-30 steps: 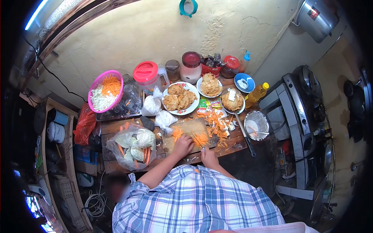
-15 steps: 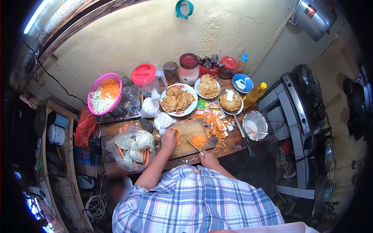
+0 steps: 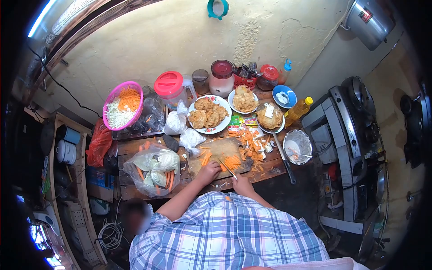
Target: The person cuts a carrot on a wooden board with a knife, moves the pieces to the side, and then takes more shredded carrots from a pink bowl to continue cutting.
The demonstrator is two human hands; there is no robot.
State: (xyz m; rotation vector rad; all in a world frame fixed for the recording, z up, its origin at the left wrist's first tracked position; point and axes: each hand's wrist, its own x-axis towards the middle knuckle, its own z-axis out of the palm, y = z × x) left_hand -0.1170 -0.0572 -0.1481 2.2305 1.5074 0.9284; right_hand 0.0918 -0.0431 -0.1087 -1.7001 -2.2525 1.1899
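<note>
My R hand [image 3: 243, 185] grips slim metal knife [image 3: 228, 169], tip ~11 o'clock; L hand [image 3: 209, 173] by orange carrot strips [image 3: 232, 161], fingers' hold unclear.

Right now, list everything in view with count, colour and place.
cutting board: 1, tan, front centre
carrot sticks: many, orange, on board
knife: 1, silver blade, over board
carrot peelings: pile, orange, right of board
table: 1, brown, centre
produce bag: 1, clear, table left
white bags: 2, white, behind board
plates: 3, white, table back
fritters: several, golden, on plates
skimmer: 1, black handle, right plate
basin: 1, pink, back left
pitcher: 1, red lid, back
jars: 3, mixed, back
blue bowl: 1, blue, back right
oil bottle: 1, yellow, right
stove: 1, silver, far right
smaller items: too many to count
left hand: 1, bare, board's front edge
right hand: 1, bare, on knife
</note>
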